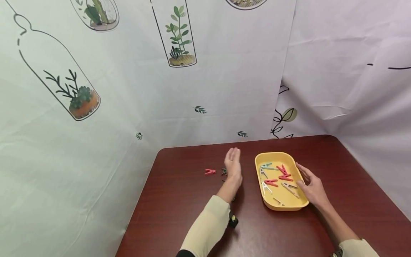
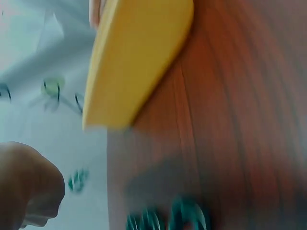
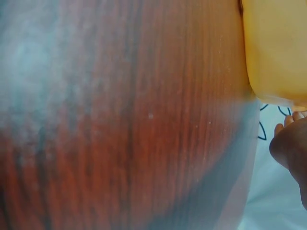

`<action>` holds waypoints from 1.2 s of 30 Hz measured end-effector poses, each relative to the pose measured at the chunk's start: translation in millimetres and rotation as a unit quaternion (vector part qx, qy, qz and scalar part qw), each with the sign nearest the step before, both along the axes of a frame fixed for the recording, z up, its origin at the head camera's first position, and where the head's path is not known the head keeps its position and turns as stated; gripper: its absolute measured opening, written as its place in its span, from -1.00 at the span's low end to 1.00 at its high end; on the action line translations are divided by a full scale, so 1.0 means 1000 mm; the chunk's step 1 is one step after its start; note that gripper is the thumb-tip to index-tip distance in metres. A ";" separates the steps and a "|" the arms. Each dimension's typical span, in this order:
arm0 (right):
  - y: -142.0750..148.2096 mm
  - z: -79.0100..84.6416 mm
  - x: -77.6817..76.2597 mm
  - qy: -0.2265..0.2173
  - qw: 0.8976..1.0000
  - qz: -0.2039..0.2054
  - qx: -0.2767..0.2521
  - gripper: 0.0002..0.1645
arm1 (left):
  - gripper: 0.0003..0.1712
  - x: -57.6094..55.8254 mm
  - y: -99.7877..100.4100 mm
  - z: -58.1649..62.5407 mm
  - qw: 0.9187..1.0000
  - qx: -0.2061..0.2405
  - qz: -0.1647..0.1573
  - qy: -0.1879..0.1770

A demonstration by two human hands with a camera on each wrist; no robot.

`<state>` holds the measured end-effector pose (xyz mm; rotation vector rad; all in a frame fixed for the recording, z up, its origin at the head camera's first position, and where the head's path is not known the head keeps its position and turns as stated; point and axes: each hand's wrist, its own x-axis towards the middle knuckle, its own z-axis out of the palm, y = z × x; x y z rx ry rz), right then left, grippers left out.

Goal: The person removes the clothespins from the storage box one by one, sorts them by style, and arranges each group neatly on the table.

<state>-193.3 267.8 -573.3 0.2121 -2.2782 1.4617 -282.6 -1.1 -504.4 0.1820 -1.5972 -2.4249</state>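
While the head view shows loose clips (image 1: pixel 285 177) inside the yellow tray (image 1: pixel 285 207), on the desk (image 1: pixel 154 214), both wrist views catch only its outside. Right hand (image 1: pixel 313 187) holds the tray's right side, thumb at rim. Left hand (image 1: pixel 233 167), fingers straight, nothing seen in it, beside a partly hidden green clip (image 1: pixel 224 171). Lone red clip (image 1: pixel 210 172) farther left. Left wrist view: blurred green shapes (image 2: pixel 189 213) on desk.
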 end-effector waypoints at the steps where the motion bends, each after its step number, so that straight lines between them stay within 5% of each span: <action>1: 0.000 0.000 0.000 0.001 1.000 0.001 0.000 -0.23 | -0.40 0.004 0.009 0.001 1.000 0.001 -0.006 -0.006; 8: -0.002 0.000 -0.004 0.010 1.000 0.009 -0.003 -0.23 | -0.42 0.024 0.059 -0.002 0.999 0.003 -0.018 -0.041; 18: -0.002 0.001 -0.006 0.012 1.000 0.014 -0.007 -0.22 | -0.41 0.048 0.098 -0.013 0.998 -0.055 -0.023 -0.016; 26: -0.005 0.001 -0.006 0.022 0.999 0.023 -0.019 -0.23 | -0.35 0.050 0.110 -0.029 0.991 -0.126 -0.033 -0.001; 36: -0.001 -0.003 -0.002 0.024 1.000 0.009 -0.009 -0.23 | -0.53 0.047 0.120 -0.038 0.979 -0.191 -0.034 -0.066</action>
